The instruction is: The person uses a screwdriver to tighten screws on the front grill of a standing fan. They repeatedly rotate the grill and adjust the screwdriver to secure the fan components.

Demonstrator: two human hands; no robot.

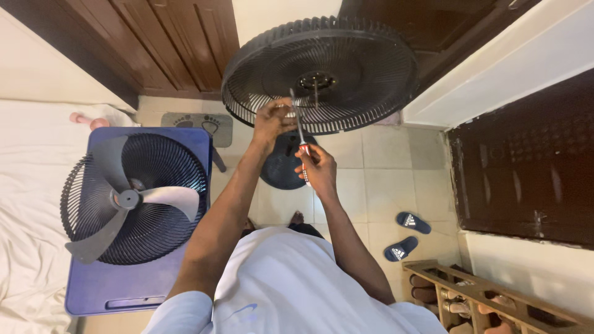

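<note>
Head view: front grille and blade [133, 198] already sit off at left, while your left hand [272, 120] pinches the rear guard [346, 68] hub and your right hand [318, 170] grips the screwdriver [299, 133] on it.

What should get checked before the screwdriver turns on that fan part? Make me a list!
1. Right hand grips the screwdriver: ok.
2. Left hand touches the rear grille by the tool: ok.
3. Tip seated in a screw: cannot tell.
4. Fan blade and front grille lie aside on the blue stool: ok.
5. Fan base steady on the floor: cannot tell.
</note>
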